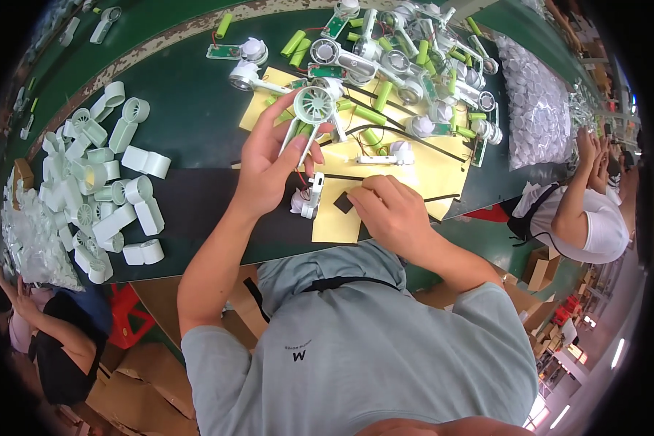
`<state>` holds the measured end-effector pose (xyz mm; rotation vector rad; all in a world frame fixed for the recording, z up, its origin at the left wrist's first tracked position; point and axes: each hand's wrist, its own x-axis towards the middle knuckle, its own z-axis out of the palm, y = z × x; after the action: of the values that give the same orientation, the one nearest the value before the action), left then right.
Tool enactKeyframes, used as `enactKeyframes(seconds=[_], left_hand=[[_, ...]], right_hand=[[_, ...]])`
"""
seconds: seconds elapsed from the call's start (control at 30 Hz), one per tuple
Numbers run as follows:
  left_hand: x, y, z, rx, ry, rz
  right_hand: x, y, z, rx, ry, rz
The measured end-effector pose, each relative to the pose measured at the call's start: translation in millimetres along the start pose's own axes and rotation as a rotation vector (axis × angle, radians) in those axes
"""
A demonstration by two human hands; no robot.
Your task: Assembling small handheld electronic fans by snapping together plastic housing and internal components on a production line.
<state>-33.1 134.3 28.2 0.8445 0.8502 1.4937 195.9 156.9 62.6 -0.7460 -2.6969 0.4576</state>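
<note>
In my left hand point(272, 156) is a pale green handheld fan housing point(315, 106), its round grille pointing away from me and its open handle toward my palm. Just below that hand hangs or lies a small white fan part point(313, 195) with a red wire; whether it is attached to the housing I cannot tell. My right hand point(392, 213) pinches a small black square pad point(344, 203) over the near end of a yellow sheet point(336, 227). Black strips lie across the yellow sheets. Another white fan assembly point(389, 155) rests on the sheet beyond my right hand.
Pale green fan shells point(98, 192) are heaped at the left. Fan assemblies with green battery cells point(370, 115) and circuit boards crowd the far side. A clear bag of white parts point(532, 105) lies at the right. Other people sit at both sides.
</note>
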Motion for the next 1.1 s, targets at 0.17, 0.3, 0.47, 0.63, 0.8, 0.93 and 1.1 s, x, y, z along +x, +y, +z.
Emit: enactKeyframes(seconds=[0.17,0.3,0.47,0.63,0.8,0.93,1.1], left_hand=[[-1,0,-2,-0.005,-0.021,-0.035],[-2,0,-2,0.033,-0.043,-0.085],[-9,1,-11,0.068,-0.091,-0.148],[-7,5,-7,0.159,-0.122,-0.117],[-9,15,-2,0.341,-0.185,-0.143],[-9,12,-6,0.323,-0.199,-0.064],[-8,14,-5,0.318,-0.248,-0.009]], right_hand=[[7,-2,-6,0.129,-0.085,0.007],[5,2,-2,0.106,-0.143,-0.006],[10,14,-12,0.144,-0.214,-0.100],[16,19,-26,0.428,-0.137,-0.040],[62,14,-46,0.416,0.058,-0.123],[87,7,-39,0.178,0.000,-0.300],[86,9,-38,0.099,-0.069,-0.341]])
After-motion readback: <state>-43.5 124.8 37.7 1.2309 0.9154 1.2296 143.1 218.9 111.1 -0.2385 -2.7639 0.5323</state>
